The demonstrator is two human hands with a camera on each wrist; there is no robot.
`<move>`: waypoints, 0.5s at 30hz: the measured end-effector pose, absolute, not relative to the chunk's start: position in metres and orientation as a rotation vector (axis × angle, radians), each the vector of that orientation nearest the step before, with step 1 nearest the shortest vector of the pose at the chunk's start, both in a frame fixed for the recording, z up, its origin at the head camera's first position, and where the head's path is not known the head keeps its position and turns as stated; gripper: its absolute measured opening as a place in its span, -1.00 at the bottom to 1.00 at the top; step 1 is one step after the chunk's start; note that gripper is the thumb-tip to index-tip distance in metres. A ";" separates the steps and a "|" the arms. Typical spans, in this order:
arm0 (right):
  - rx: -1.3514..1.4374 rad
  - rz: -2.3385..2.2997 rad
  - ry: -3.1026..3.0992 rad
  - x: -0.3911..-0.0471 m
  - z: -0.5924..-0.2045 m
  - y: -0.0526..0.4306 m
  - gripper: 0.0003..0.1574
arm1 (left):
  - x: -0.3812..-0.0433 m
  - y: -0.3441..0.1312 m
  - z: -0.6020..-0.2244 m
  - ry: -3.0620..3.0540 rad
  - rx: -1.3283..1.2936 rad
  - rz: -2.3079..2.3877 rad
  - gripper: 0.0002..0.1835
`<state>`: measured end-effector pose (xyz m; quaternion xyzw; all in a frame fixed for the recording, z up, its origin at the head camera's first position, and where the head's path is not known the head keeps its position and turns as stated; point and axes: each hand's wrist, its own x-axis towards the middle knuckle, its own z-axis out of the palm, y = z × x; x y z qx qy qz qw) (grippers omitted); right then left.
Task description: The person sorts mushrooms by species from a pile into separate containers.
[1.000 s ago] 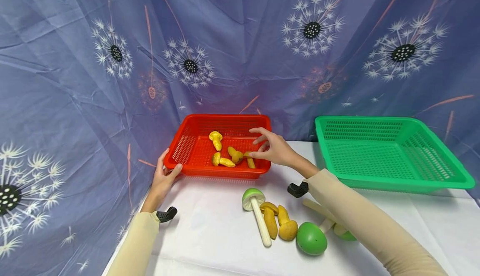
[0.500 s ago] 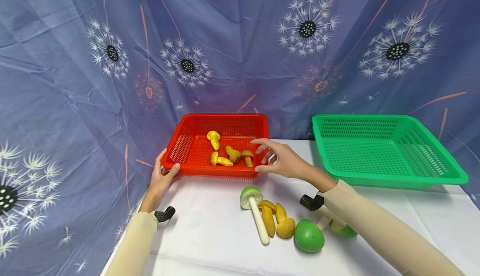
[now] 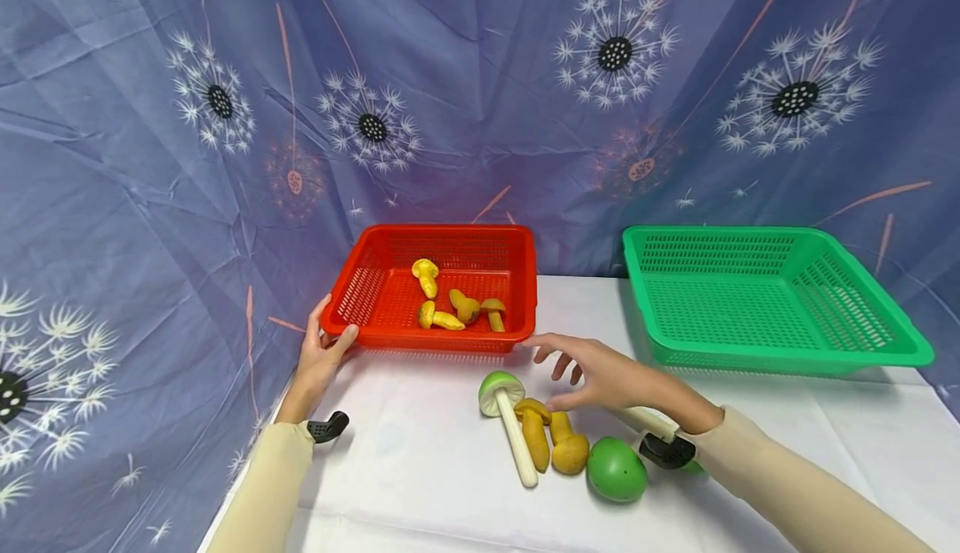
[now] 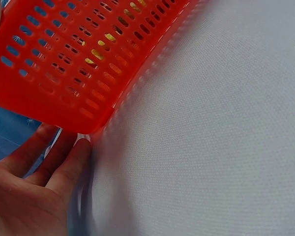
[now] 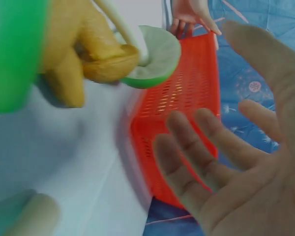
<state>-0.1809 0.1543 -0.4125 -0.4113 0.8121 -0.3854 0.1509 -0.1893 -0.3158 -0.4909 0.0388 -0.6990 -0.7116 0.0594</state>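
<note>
Four small yellow mushrooms [image 3: 457, 307] lie in the red basket [image 3: 365, 296], near its front wall; the left hand [image 3: 321, 359] holds the front-left corner, thumb on the rim, fingers beneath. The right hand [image 3: 603, 374] hovers fingers spread, holding nothing, just over the loose mushrooms [image 3: 551, 440] on the white table [image 3: 420, 478], between the red basket's front edge and the green basket [image 3: 765, 299]; bare cloth lies left of the pile.

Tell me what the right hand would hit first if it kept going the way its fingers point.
Probably the green-capped mushroom. The right hand hovers open, fingers pointing left above the yellow mushrooms; depth is unclear, so it could pass over.
</note>
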 end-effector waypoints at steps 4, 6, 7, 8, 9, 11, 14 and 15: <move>-1.106 -1.029 2.268 -0.173 -0.419 0.164 0.03 | -0.190 -0.317 -0.491 -2.133 0.122 -2.146 -0.09; -1.067 -0.978 2.256 -0.169 -0.422 0.167 0.07 | -0.189 -0.317 -0.491 -2.145 0.119 -2.134 -0.09; -1.050 -0.953 2.251 -0.168 -0.423 0.169 0.09 | -0.189 -0.317 -0.491 -2.152 0.118 -2.129 -0.09; -1.036 -0.927 2.246 -0.167 -0.425 0.170 0.10 | -0.189 -0.318 -0.491 -2.161 0.116 -2.122 -0.09; -1.032 -0.903 2.239 -0.166 -0.426 0.171 0.12 | -0.189 -0.317 -0.491 -2.166 0.117 -2.118 -0.09; -1.035 -0.852 2.231 -0.166 -0.429 0.172 0.15 | -0.189 -0.317 -0.491 -2.169 0.117 -2.116 -0.09; -1.046 -0.783 2.208 -0.166 -0.433 0.172 0.18 | -0.190 -0.317 -0.491 -2.170 0.120 -2.120 -0.09; -1.054 -0.760 2.201 -0.166 -0.434 0.172 0.18 | -0.190 -0.316 -0.491 -2.170 0.120 -2.120 -0.09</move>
